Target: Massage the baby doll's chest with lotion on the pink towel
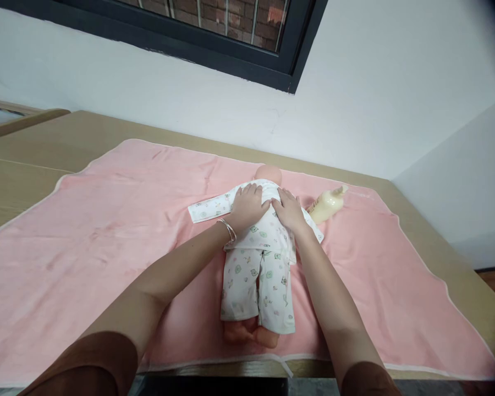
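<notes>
Of the doll (251, 275) only the top of the head shows; the face is hidden behind the chest. The left hand (247, 206) and the right hand (289, 210) lie flat on the chest, so their palms and the cloth under them cannot be seen. The right forearm covers the doll's arm on that side. The bottle (329, 203) is partly hidden behind the right hand. The prints on the clothes (268, 286) are too small to tell. The window (214, 49) is cut off by the top edge. The blanket (107, 231) goes under both arms and out at the left edge. The right corners of the picture are dark.
</notes>
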The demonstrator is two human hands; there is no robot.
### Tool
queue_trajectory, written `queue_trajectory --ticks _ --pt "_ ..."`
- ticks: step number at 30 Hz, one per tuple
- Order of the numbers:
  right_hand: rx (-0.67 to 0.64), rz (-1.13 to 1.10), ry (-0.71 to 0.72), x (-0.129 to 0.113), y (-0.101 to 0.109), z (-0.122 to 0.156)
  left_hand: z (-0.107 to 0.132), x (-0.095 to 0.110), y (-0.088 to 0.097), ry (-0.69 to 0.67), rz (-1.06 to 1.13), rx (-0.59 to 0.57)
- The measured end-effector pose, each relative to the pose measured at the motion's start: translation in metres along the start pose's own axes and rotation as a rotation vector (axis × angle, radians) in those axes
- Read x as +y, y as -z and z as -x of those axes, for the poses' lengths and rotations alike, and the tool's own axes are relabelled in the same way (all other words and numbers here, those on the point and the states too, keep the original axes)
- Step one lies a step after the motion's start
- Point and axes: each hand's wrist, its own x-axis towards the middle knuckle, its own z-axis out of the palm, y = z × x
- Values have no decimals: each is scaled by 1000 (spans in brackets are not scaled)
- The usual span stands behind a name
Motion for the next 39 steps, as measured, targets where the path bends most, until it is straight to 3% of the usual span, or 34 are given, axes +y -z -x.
queue_trajectory --ticks 5,9,14,22,25,33,39 --pt "2 185 57 -29 20 19 8 15 10 -193 -88 18" --pt "-14 165 20 -32 25 21 9 19 7 -78 -44 34" --pt "29 17 -49 -14 12 5 5 15 -3 102 17 -30" --pt "-62 14 -136 -12 5 -15 -14 10 4 170 115 -150" --pt "-59 15 -147 -14 4 -14 -14 11 1 200 136 -111" --pt "9 -1 -101 -11 0 -9 -6 10 -7 169 129 3" --pt "1 13 -50 -20 14 -4 -2 16 9 54 16 32"
